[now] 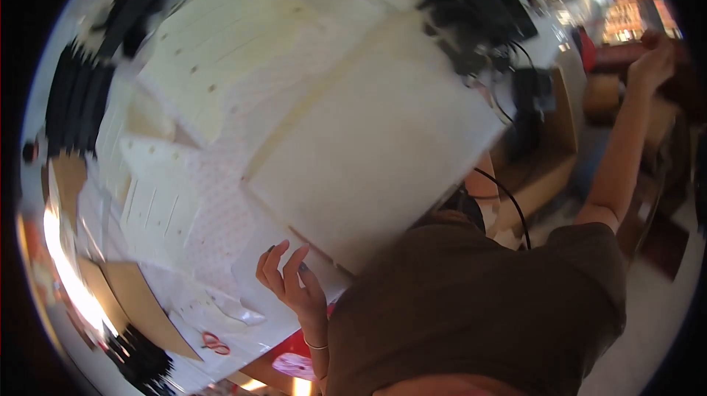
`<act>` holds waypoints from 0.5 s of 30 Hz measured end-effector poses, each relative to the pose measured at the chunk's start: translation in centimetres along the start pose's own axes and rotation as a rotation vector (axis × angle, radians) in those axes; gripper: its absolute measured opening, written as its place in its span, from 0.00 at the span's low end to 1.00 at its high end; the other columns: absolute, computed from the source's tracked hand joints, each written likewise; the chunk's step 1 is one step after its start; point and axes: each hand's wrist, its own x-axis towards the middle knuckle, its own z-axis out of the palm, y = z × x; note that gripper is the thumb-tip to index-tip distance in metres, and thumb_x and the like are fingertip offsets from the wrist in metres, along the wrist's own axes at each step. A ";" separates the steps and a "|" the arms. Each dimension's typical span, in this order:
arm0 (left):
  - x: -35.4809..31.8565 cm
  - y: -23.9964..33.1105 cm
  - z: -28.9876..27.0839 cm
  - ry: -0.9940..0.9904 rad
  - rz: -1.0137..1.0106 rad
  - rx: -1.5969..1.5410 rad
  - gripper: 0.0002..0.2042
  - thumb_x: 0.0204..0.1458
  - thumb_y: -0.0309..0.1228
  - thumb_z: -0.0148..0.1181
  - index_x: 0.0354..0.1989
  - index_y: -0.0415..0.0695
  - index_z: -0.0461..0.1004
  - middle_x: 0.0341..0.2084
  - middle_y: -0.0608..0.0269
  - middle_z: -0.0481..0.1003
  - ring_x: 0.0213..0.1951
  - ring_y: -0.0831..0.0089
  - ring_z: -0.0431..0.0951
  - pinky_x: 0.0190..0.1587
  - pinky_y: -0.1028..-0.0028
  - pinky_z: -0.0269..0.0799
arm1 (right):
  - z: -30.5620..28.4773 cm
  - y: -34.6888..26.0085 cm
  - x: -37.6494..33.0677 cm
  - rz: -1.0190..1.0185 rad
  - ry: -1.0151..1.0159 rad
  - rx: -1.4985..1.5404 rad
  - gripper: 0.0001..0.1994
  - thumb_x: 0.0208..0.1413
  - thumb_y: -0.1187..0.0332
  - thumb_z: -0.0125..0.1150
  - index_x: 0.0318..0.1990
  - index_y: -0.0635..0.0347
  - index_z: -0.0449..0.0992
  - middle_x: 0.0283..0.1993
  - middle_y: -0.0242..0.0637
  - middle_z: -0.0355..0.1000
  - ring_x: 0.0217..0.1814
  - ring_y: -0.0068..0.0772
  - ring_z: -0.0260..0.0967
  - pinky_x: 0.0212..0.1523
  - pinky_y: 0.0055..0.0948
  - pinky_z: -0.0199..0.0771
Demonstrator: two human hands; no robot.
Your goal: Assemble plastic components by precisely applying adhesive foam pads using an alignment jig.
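Left hand [291, 282] open, fingertips touching white sheet [368, 153] — right hand [652, 65] raised, well apart.

Two hands up: left hand [291, 278], right hand [652, 65]; one pair of red-handled scissors [215, 342]; one big white panel [375, 168]; one black cable [508, 201]; two cardboard pieces [136, 300].

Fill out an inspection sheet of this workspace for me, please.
Surface: white worktop, mostly covered with sheets.
Job's things: white dotted sheets, one lying under the left hand.
Clutter: red-handled scissors, cardboard pieces, black strips.
Grips: left hand open with fingers spread; right hand raised off the table, blurred, grip unclear.
Cables: black cable near the torso; more at the black devices.
Surroundings: cardboard box, blurred background.
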 end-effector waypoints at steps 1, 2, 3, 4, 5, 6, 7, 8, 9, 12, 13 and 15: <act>0.9 1.1 0.2 -0.077 0.108 -0.006 0.16 0.40 0.16 0.50 0.37 0.45 0.77 0.47 0.60 0.69 0.51 0.56 0.64 0.53 0.58 0.61 | -6.6 10.6 0.8 -0.062 -0.119 -0.402 0.12 0.53 0.71 0.47 0.21 0.55 0.74 0.22 0.32 0.71 0.26 0.27 0.70 0.30 0.28 0.69; 2.1 2.6 1.1 -0.152 0.221 -0.013 0.16 0.41 0.17 0.50 0.38 0.45 0.77 0.47 0.60 0.69 0.51 0.56 0.64 0.53 0.58 0.61 | -12.2 17.8 -1.6 -0.234 -0.272 -0.684 0.12 0.52 0.70 0.47 0.19 0.55 0.72 0.19 0.31 0.68 0.23 0.25 0.68 0.28 0.30 0.67; 3.3 4.3 2.9 -0.263 0.306 -0.015 0.16 0.43 0.20 0.51 0.41 0.46 0.77 0.48 0.60 0.68 0.53 0.56 0.64 0.54 0.57 0.60 | -15.3 22.3 -6.4 0.322 -0.282 -0.503 0.10 0.52 0.67 0.49 0.21 0.55 0.72 0.19 0.32 0.69 0.21 0.26 0.65 0.25 0.29 0.66; 3.9 6.2 4.4 -0.293 0.329 -0.009 0.16 0.43 0.20 0.51 0.41 0.46 0.77 0.48 0.60 0.68 0.53 0.56 0.64 0.54 0.57 0.60 | -16.0 23.5 -11.5 0.733 -0.213 -0.355 0.09 0.51 0.65 0.51 0.24 0.56 0.73 0.19 0.33 0.69 0.18 0.26 0.63 0.21 0.26 0.64; 4.4 8.2 6.0 -0.404 0.425 0.046 0.16 0.43 0.22 0.53 0.44 0.47 0.75 0.50 0.59 0.67 0.54 0.57 0.63 0.55 0.57 0.59 | -17.3 26.4 -16.1 0.977 -0.293 -0.357 0.10 0.50 0.63 0.52 0.26 0.58 0.74 0.20 0.34 0.70 0.18 0.26 0.65 0.18 0.25 0.61; 4.5 10.0 7.9 -0.512 0.520 0.104 0.18 0.44 0.25 0.56 0.47 0.48 0.74 0.52 0.59 0.66 0.55 0.57 0.63 0.56 0.57 0.58 | -17.7 28.3 -20.0 1.151 -0.372 -0.363 0.10 0.48 0.62 0.54 0.29 0.59 0.75 0.22 0.36 0.72 0.18 0.27 0.65 0.18 0.24 0.62; 4.3 12.3 9.3 -0.541 0.539 0.104 0.18 0.44 0.25 0.56 0.47 0.48 0.74 0.52 0.59 0.66 0.55 0.57 0.63 0.56 0.57 0.58 | -20.4 33.4 -24.1 1.253 -0.456 -0.314 0.10 0.47 0.63 0.55 0.32 0.59 0.76 0.23 0.36 0.73 0.18 0.27 0.66 0.18 0.26 0.63; 4.0 14.5 10.9 -0.592 0.613 0.125 0.20 0.45 0.27 0.57 0.51 0.46 0.71 0.55 0.56 0.63 0.57 0.55 0.61 0.58 0.55 0.56 | -21.1 36.3 -28.1 1.428 -0.545 -0.345 0.11 0.47 0.63 0.55 0.34 0.59 0.76 0.24 0.36 0.74 0.18 0.27 0.67 0.19 0.29 0.65; 3.6 16.5 12.4 -0.636 0.683 0.149 0.23 0.46 0.29 0.59 0.54 0.44 0.68 0.58 0.52 0.61 0.58 0.52 0.59 0.60 0.53 0.54 | -21.3 38.4 -32.2 1.498 -0.567 -0.387 0.10 0.49 0.63 0.53 0.34 0.58 0.76 0.26 0.36 0.74 0.19 0.29 0.68 0.20 0.32 0.66; 2.5 18.9 17.2 -0.650 0.713 0.312 0.30 0.47 0.35 0.61 0.60 0.45 0.62 0.62 0.49 0.56 0.61 0.51 0.56 0.62 0.52 0.52 | -22.0 44.0 -41.9 1.593 -0.748 -0.560 0.11 0.52 0.66 0.48 0.32 0.61 0.76 0.26 0.39 0.76 0.19 0.32 0.70 0.19 0.36 0.69; 2.1 18.7 18.7 -0.659 0.680 0.337 0.33 0.48 0.38 0.61 0.63 0.45 0.57 0.64 0.47 0.53 0.65 0.49 0.52 0.64 0.49 0.47 | -23.0 47.1 -44.2 1.541 -0.837 -0.594 0.12 0.51 0.66 0.49 0.33 0.62 0.77 0.25 0.41 0.75 0.18 0.32 0.71 0.20 0.36 0.70; 1.7 17.8 20.4 -0.621 0.675 0.384 0.33 0.49 0.38 0.62 0.64 0.45 0.56 0.65 0.46 0.52 0.65 0.48 0.51 0.64 0.46 0.46 | -23.0 52.3 -47.7 1.414 -0.791 -0.732 0.12 0.53 0.62 0.52 0.40 0.57 0.76 0.30 0.38 0.76 0.22 0.32 0.71 0.20 0.36 0.69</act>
